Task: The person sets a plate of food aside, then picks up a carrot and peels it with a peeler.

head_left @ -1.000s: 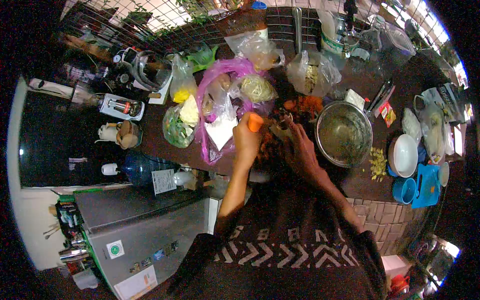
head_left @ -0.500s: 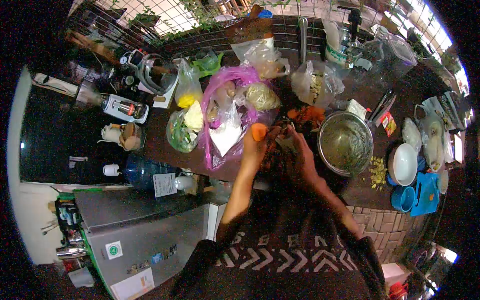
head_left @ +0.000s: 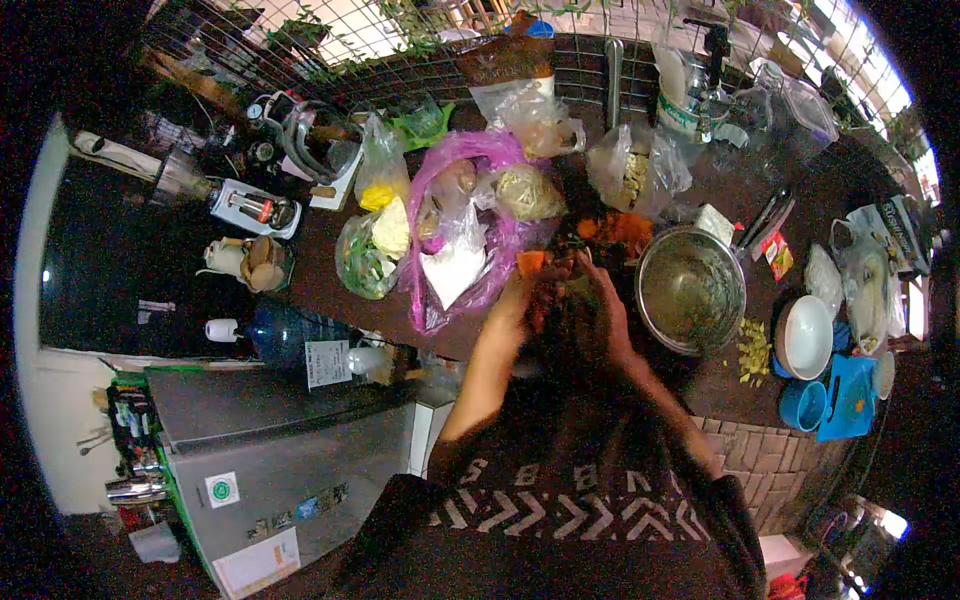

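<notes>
My left hand (head_left: 517,292) is closed around an orange carrot (head_left: 531,263), whose cut end pokes out at the top. Close beside it, my right hand (head_left: 600,295) has its fingers bent inward toward the carrot. Whatever those fingers hold is lost in shadow and blur. Just beyond both hands lies a heap of orange pieces (head_left: 622,231) on the dark table. A steel mixing bowl (head_left: 690,335) with residue on its walls stands right of my right hand. To the left, a pink plastic bag (head_left: 425,215) lies opened around smaller bags, one filled with something white (head_left: 453,268).
Chopped yellowish pieces (head_left: 754,352) lie right of the bowl, near a white bowl (head_left: 804,337), a blue cup (head_left: 803,404) and a blue board (head_left: 846,398). A bag of vegetables (head_left: 364,260) sits at the left. Tongs (head_left: 768,218) and a clear bag (head_left: 632,175) lie farther back.
My hands have drawn a little closer together, and the carrot has turned so less of its round end shows. The bags and bowls stay where they were.
</notes>
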Available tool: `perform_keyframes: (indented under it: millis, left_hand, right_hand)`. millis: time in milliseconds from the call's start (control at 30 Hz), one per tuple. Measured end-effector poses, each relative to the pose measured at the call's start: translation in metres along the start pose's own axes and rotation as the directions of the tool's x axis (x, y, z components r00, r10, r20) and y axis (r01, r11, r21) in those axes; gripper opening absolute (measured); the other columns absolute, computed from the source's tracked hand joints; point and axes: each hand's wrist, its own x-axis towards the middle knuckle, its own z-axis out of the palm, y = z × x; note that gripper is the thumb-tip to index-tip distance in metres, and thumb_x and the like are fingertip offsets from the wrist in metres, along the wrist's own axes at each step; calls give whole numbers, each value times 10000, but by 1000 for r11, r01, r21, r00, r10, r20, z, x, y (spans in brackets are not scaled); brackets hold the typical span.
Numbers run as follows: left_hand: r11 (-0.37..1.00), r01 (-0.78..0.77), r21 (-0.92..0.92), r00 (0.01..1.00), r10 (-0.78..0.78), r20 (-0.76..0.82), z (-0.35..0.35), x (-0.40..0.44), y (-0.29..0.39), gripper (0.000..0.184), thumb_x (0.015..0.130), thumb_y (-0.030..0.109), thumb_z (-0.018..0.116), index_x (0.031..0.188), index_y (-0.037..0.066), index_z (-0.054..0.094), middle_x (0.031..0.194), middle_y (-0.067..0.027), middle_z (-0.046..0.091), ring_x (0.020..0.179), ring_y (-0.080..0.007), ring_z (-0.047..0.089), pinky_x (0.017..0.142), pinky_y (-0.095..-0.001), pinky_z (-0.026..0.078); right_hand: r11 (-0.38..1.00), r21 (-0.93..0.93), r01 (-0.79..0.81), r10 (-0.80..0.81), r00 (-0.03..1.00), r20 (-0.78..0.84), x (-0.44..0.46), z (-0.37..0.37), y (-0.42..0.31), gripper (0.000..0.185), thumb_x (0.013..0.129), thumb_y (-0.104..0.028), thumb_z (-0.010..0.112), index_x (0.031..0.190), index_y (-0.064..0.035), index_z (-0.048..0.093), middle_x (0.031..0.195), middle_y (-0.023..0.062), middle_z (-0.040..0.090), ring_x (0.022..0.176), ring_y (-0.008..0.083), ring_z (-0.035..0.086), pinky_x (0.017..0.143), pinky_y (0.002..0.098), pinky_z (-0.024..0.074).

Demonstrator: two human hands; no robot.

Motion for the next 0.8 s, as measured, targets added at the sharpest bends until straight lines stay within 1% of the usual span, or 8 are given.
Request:
perform_keyframes:
  millis: [67,200,400,467,600,700,767,800]
  left_hand:
    - [997,34,-70,997,-38,-62,4,-4,3,134,909,198,771,952,186,646,835,44,678,648,-76,602,532,-212,429]
    - [999,34,-27,999,-33,19,-9,4,-5,108,919,188,748,960,192,648,846,47,679,649,-73,599,550,-202,435]
    - [993,90,-73,990,-97,-99,-6,5,-8,112,912,206,735,989,181,657,874,33,691,711,-103,629,601,-249,487]
    - [975,167,-146,985,-159,71,-20,20,-25,135,901,211,731,1007,170,660,881,18,698,749,-141,656,651,-276,519]
    - [972,124,-201,992,-120,32,-3,1,-10,157,892,218,730,1025,164,664,893,7,702,776,-169,675,686,-282,537]
    - [971,104,-216,995,-99,32,-7,-3,-13,176,893,237,730,1040,164,667,897,5,704,796,-168,680,689,-282,541]
    - [961,134,-244,991,-134,14,-21,11,-27,184,898,257,728,1045,163,672,907,4,709,803,-160,678,687,-286,543]
    - [957,142,-254,989,-144,8,-21,15,-28,187,899,264,727,1047,162,673,911,4,711,805,-157,677,686,-288,543]
  right_hand:
    - [992,-54,113,-115,993,-40,3,0,11,665,904,49,652,1528,-40,439,1340,131,579,1231,259,585,1050,349,480]
    - [999,46,17,-15,999,-43,-2,2,12,672,903,2,676,1530,-50,441,1354,146,583,1237,279,599,1050,365,496]
    - [909,-410,-79,112,992,58,-10,1,49,780,845,-70,752,1551,-111,423,1337,190,590,1162,356,660,988,414,548]
    - [917,-395,60,-49,998,39,-10,2,49,804,827,-65,757,1555,-132,422,1324,185,595,1117,373,678,933,424,572]
    - [895,-416,164,-149,986,70,-13,-1,51,817,819,-61,758,1558,-142,421,1310,180,602,1073,389,693,862,427,595]
    - [896,-400,191,-162,981,106,-16,-4,46,827,822,89,592,1569,-224,424,1549,251,459,895,431,717,742,484,623]
    - [877,-447,176,-114,980,161,-11,-10,35,840,813,-65,774,1565,-122,403,1304,183,601,1070,387,691,866,417,598]
    - [876,-448,179,-117,980,163,-11,-9,39,840,813,-65,774,1565,-122,403,1304,183,601,1070,387,691,866,417,598]
